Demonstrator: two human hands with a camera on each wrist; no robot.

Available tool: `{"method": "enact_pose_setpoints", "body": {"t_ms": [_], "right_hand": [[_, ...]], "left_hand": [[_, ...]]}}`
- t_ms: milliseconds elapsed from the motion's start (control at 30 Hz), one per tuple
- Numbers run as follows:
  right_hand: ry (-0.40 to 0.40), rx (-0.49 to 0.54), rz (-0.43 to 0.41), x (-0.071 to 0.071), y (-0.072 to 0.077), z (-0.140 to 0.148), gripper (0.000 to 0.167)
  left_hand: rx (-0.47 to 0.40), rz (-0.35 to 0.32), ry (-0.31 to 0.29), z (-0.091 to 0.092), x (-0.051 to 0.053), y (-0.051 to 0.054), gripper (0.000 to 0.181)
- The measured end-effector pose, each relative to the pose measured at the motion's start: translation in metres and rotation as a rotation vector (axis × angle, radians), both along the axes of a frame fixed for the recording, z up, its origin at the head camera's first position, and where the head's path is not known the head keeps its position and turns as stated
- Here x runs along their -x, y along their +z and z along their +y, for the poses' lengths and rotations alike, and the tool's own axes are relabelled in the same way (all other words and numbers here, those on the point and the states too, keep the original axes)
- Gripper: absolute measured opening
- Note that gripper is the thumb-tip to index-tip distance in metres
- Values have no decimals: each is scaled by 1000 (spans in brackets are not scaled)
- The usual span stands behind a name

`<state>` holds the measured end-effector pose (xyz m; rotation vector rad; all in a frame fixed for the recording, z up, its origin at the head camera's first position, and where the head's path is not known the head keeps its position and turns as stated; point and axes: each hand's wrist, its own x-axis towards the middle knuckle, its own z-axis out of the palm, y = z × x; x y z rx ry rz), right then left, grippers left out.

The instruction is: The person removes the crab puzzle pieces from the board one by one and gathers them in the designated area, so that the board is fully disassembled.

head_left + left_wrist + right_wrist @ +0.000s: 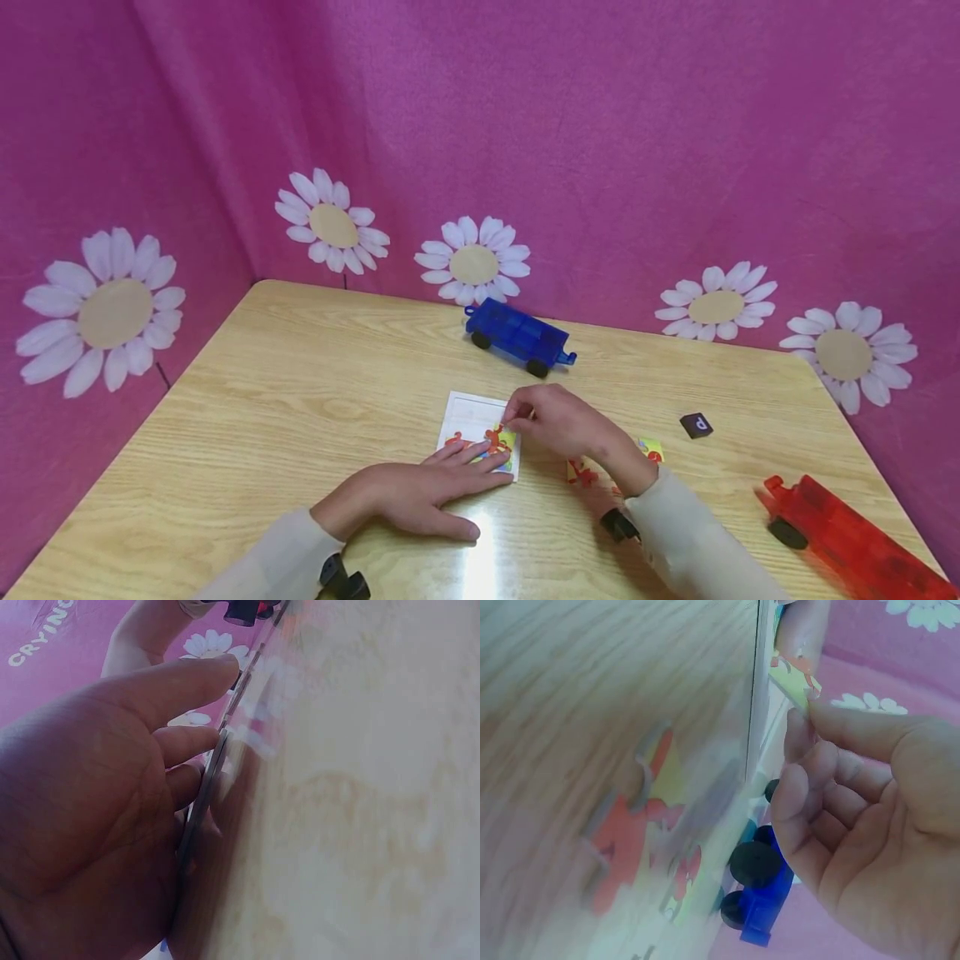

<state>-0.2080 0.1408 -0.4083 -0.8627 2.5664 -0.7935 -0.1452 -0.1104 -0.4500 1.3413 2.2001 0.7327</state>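
A white puzzle tray (459,408) with colourful jigsaw pieces in its lower part lies on the table. My left hand (420,496) rests palm down across the tray's near part, fingers straight, covering some of the pieces. Over the tray's right edge, my right hand (562,421) pinches a yellow and red jigsaw piece (795,679) between thumb and index finger, tilted up. Loose pieces lie right of the tray, one red (581,473) and one yellow (651,448), partly hidden by the right forearm.
Behind the tray stands a blue toy wagon (517,333) on black wheels. To the right lie a small black block (697,425) with a letter and a red toy wagon (855,537). A pink curtain (570,167) with daisies hangs behind the wooden table (300,375).
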Motion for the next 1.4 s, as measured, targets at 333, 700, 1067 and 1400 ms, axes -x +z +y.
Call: {"method": "enact_pose_setpoints", "body": {"t_ms": [333,700,1067,1400], "right_hand": [[32,-13,82,-4,2,-1,15],[-57,-39,103,-7,6,1,16],[-119,-89,56,-22,20,45,20],[-98,-99,78,-33,25,102,23]], "left_hand": [[3,5,1,0,0,0,69],[10,-17,10,1,0,0,69],[5,-12,15,0,0,-2,70],[-3,-25,2,0,0,1,70]]}}
